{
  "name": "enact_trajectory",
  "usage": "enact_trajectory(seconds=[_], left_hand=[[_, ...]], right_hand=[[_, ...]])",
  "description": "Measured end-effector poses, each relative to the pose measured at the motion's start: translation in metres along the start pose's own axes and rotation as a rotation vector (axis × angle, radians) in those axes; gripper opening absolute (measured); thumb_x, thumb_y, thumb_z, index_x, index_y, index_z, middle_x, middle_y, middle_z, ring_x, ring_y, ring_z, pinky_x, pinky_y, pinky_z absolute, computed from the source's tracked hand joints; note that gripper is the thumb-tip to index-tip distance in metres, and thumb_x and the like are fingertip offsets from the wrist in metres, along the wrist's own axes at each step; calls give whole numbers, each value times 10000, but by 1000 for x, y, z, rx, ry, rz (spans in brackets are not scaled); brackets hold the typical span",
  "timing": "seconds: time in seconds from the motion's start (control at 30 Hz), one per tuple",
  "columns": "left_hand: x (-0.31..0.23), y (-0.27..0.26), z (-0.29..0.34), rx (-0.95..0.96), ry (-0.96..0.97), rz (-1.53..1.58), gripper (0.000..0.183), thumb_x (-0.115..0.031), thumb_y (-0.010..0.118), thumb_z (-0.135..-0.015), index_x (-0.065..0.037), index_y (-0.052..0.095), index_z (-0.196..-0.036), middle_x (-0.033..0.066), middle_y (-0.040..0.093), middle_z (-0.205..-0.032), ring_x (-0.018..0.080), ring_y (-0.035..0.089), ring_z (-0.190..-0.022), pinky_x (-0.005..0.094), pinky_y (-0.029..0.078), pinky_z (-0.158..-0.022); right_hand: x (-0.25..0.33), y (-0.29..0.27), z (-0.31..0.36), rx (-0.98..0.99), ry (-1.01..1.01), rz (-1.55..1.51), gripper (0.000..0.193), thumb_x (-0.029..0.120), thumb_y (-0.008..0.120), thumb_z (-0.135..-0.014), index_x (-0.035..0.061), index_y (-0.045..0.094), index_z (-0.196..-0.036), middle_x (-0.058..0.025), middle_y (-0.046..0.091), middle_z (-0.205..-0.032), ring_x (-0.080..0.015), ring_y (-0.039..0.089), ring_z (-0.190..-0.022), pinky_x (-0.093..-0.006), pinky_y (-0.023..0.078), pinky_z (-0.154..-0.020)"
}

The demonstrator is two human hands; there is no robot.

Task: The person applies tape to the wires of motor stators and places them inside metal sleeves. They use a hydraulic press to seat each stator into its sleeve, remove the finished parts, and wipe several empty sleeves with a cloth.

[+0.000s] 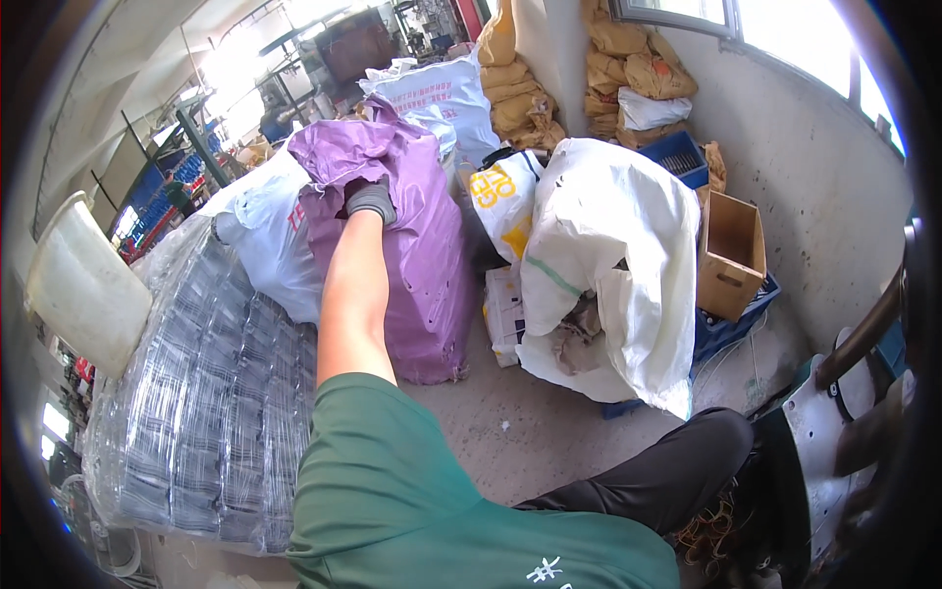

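Note:
My left hand [372, 202], in a grey glove, reaches out at the end of my bare forearm to a large purple woven sack [422, 245]. It is at a dark opening in the upper part of the sack, under a crumpled flap. The fingers are hidden there, so whether they grip anything does not show. My right hand is out of view. Just left of the purple sack leans a pale bluish-white sack [260, 231].
Plastic-wrapped stacked goods [196, 393] and a whitish tub [83, 285] stand on the left. Right of the purple sack are a big open white sack [628, 236], a brown box [733, 245] and a blue crate [677, 157]. Metal machinery [824, 442] stands close at my right.

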State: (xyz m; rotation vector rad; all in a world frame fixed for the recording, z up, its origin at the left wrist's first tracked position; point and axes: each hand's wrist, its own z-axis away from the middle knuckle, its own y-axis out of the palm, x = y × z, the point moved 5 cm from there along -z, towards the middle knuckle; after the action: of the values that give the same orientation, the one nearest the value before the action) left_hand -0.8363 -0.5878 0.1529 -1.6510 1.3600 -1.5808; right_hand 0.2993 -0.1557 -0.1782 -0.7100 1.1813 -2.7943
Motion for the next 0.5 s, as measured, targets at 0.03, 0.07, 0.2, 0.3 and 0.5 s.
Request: enact_trajectory(seconds=[0.03, 0.07, 0.2, 0.3, 0.5], left_hand=[[-4, -10, 10, -123, 5, -1, 829, -245, 628, -851, -223, 355, -1633, 230, 561, -1497, 386, 592, -1343, 518, 459, -1124], [-9, -18, 11, -95, 59, 17, 757, -211, 620, -859, -211, 416, -1588, 213, 537, -1520, 382, 618, -1300, 510, 478, -1101], [-16, -20, 12, -58, 101, 97, 701, -143, 590, -874, -179, 422, -1553, 198, 564, -1489, 375, 636, -1267, 503, 504, -1065], [-25, -1, 14, -172, 214, 110, 653, -114, 577, -892, -163, 436, -1528, 220, 634, -1354, 388, 679, -1163, 506, 545, -986], [-44, 20, 12, -150, 28, 3, 427, -143, 596, -960, -121, 647, -1384, 147, 756, -1169, 320, 750, -1045, 466, 597, -830]], right_hand=[[5, -3, 2, -4, 9, -8, 366, 132, 681, -910, 90, 701, -1273, -221, 685, -1248, -375, 639, -1173, -445, 533, -981], [8, -3, 3, -3, 21, -13, 366, 131, 682, -909, 90, 701, -1273, -221, 685, -1248, -375, 638, -1174, -444, 533, -981], [17, -5, 9, -6, 46, -38, 368, 129, 682, -905, 92, 701, -1271, -222, 685, -1246, -376, 638, -1175, -443, 533, -982], [19, -6, 12, -4, 61, -53, 369, 128, 682, -902, 94, 701, -1269, -222, 685, -1245, -377, 637, -1176, -443, 533, -982], [29, -3, 24, -6, 92, -99, 372, 125, 683, -896, 96, 700, -1266, -224, 684, -1243, -378, 635, -1177, -441, 532, -982]])
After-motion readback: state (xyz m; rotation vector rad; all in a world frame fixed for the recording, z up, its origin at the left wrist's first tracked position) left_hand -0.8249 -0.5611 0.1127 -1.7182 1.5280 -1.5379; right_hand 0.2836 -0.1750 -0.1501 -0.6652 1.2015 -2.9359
